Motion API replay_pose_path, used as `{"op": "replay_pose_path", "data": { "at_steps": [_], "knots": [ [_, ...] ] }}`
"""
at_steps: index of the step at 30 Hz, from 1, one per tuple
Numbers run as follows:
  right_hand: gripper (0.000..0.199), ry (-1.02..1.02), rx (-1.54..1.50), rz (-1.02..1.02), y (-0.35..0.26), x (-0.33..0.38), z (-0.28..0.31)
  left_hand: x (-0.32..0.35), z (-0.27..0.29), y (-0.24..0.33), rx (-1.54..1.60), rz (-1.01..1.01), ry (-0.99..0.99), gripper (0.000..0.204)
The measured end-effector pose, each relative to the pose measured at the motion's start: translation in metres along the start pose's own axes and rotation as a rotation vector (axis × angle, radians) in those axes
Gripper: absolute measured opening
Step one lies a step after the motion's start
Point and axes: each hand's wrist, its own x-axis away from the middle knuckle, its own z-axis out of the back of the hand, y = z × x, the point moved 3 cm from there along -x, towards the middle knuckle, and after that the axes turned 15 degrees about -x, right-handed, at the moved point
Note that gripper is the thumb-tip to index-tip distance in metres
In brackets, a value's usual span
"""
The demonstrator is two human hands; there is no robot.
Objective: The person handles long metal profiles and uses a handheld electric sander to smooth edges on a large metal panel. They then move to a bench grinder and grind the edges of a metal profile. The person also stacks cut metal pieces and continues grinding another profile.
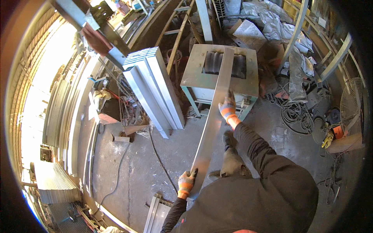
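Observation:
A long flat metal bar slants away from me, its far end resting over the dark ribbed roller of a grey-green machine. My left hand, in a grey and orange glove, grips the bar's left edge near its close end. Farther along, my right hand, gloved alike, is closed on the bar's right edge in front of the machine. Part of the fingers of both hands is hidden beneath the bar. The roller shows on both sides of the bar.
Left of the machine stands a stack of long metal profiles. More profiles lie beside my left forearm. A black cable crosses the floor. Coiled hoses and a fan guard are at the right.

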Motion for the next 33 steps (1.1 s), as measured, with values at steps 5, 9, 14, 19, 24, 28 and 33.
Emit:
{"op": "replay_pose_path", "data": {
  "at_steps": [5,9,14,19,24,28,33],
  "knots": [
    [0.078,-0.379,0.480,0.120,0.046,-0.166,-0.043,-0.139,-0.042,0.118,-0.011,-0.137,0.007,0.069],
    [0.064,-0.236,0.588,0.039,0.096,-0.325,-0.077,-0.267,-0.059,0.229,-0.193,-0.431,0.038,0.045],
    [0.048,-0.284,0.757,-0.051,0.175,-0.493,-0.096,-0.394,-0.063,0.360,-0.192,-0.563,0.115,0.045],
    [0.063,-0.190,0.684,0.036,0.211,-0.533,-0.101,-0.438,-0.048,0.416,0.200,-0.138,-0.098,0.073],
    [0.066,-0.252,0.846,-0.010,0.211,-0.496,-0.100,-0.411,-0.034,0.396,0.134,-0.172,-0.101,0.063],
    [0.063,-0.159,0.642,0.028,0.172,-0.424,-0.091,-0.347,-0.030,0.341,0.083,-0.262,-0.099,0.051],
    [0.069,-0.266,0.663,-0.062,0.096,-0.288,-0.069,-0.246,-0.040,0.219,-0.038,-0.408,-0.050,0.047]
  ]
}}
